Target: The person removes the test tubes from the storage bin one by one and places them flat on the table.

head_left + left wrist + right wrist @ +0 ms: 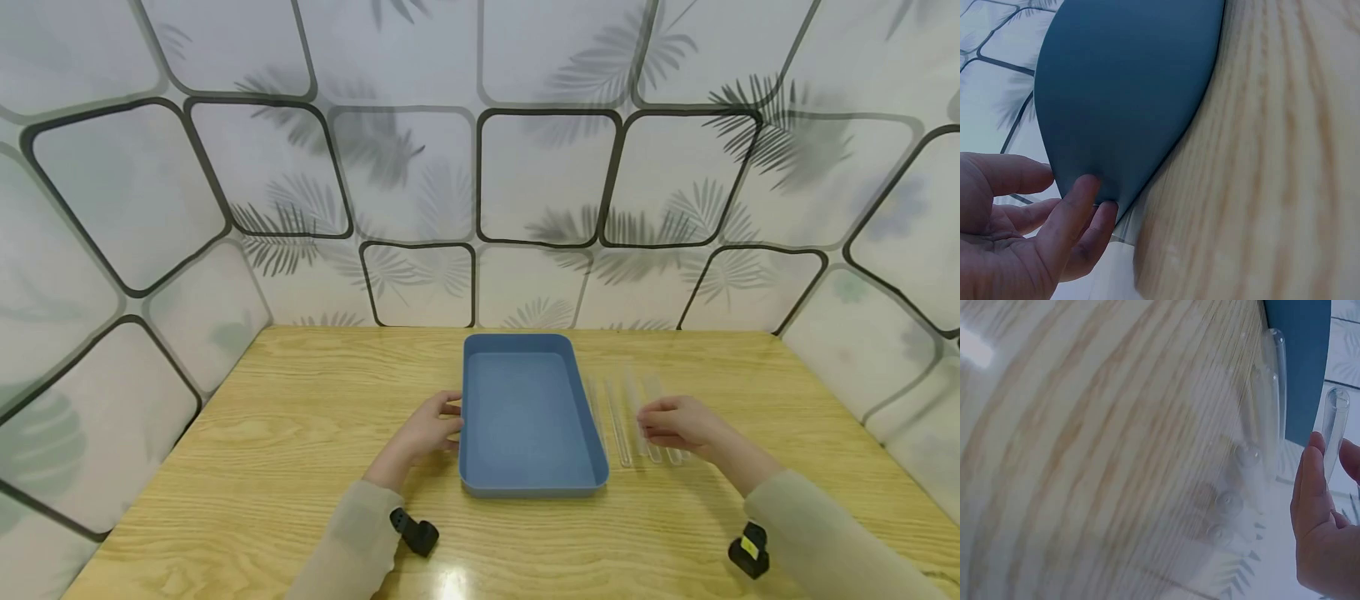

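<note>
A blue rectangular tray (pixel 532 492) stands on the table, with its bare inner floor showing. My left hand (pixel 431 429) is at its left side; in the left wrist view the fingertips touch the tray's outer wall (pixel 1129 81), fingers loosely bent and not wrapped round it. To the right of the tray my right hand (pixel 681 423) pinches a clear test tube (pixel 1336 419) between thumb and fingers, its rounded end up in the right wrist view. Several more clear test tubes (pixel 618 425) lie side by side on the table between tray and right hand, some partly hidden by that hand.
The wooden table (pixel 315 467) reaches back to a patterned curtain (pixel 420 183) that also closes in both sides. A black wrist camera (pixel 415 533) is strapped to the left sleeve and another (pixel 750 550) to the right.
</note>
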Tool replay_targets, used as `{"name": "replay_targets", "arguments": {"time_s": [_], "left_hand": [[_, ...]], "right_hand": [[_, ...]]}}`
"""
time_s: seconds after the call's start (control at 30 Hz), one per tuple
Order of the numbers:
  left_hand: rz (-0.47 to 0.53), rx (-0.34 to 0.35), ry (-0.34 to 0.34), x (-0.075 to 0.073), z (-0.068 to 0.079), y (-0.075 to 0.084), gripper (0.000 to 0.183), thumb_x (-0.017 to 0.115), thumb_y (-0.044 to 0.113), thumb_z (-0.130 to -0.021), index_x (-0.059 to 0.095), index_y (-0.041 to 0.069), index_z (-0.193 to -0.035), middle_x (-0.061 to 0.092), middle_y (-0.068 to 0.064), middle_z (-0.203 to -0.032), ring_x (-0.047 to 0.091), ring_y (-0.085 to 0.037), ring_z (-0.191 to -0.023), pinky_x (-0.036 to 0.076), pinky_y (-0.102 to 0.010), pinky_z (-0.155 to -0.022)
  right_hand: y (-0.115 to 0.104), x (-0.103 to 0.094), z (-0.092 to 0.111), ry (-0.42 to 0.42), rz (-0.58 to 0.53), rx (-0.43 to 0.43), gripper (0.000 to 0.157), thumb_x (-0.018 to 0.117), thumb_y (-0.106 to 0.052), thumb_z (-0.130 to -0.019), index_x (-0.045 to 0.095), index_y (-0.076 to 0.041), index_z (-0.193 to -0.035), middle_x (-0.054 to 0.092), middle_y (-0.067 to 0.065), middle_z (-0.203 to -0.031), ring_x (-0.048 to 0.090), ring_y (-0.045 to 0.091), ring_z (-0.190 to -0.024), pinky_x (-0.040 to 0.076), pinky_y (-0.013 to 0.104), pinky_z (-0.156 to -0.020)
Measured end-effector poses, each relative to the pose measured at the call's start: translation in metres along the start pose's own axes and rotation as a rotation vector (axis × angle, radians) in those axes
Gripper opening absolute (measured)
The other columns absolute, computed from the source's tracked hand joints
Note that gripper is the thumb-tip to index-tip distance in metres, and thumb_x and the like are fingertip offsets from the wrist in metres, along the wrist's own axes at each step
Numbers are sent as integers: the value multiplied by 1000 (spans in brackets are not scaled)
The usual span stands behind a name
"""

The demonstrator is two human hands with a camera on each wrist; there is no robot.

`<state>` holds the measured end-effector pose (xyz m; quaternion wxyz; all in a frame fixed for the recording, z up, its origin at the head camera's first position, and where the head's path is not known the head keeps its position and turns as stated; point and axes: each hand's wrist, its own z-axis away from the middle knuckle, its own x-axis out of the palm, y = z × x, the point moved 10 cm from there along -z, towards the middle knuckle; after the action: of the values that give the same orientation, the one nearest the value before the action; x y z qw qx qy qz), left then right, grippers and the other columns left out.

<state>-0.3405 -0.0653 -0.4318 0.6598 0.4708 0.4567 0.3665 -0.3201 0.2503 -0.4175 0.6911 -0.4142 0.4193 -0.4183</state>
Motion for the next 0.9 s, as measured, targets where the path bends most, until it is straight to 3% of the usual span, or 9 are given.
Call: {"name": "replay_targets", "arguments": {"time_s": [0.23,0.43,0.67,0.9], "left_hand": [[9,2,-3,0,0,-1,45,45,-2,-88,32,-5,-132,40,-28,-120,53,-33,-96,51,-39,-69],[8,-2,-5,1,1,0,46,45,-1,-89,32,-3,-132,40,-27,-121,52,-33,-98,51,-39,-69],[8,-3,0,0,0,0,45,45,-1,-89,32,-3,-132,40,-27,-121,52,-32,-97,51,-39,-70],[11,-3,-6,0,-1,-2,45,46,-1,-88,33,-4,-132,41,-27,-120,53,-32,-96,51,-39,-70]], "right_hand": [[9,-15,3,30,-4,12,35,54,-9,-87,46,18,-109,61,3,-79,60,11,-72,51,26,-67],[17,-31,5,58,23,37,29,55,-12,-87,52,12,-103,61,1,-79,60,11,-72,51,25,-67],[23,-47,8,87,-23,33,16,54,-7,-86,56,7,-94,61,0,-75,59,9,-69,51,24,-65],[31,-63,12,136,28,47,23,54,-6,-85,52,14,-97,60,-1,-73,58,8,-66,51,23,-62]]}}
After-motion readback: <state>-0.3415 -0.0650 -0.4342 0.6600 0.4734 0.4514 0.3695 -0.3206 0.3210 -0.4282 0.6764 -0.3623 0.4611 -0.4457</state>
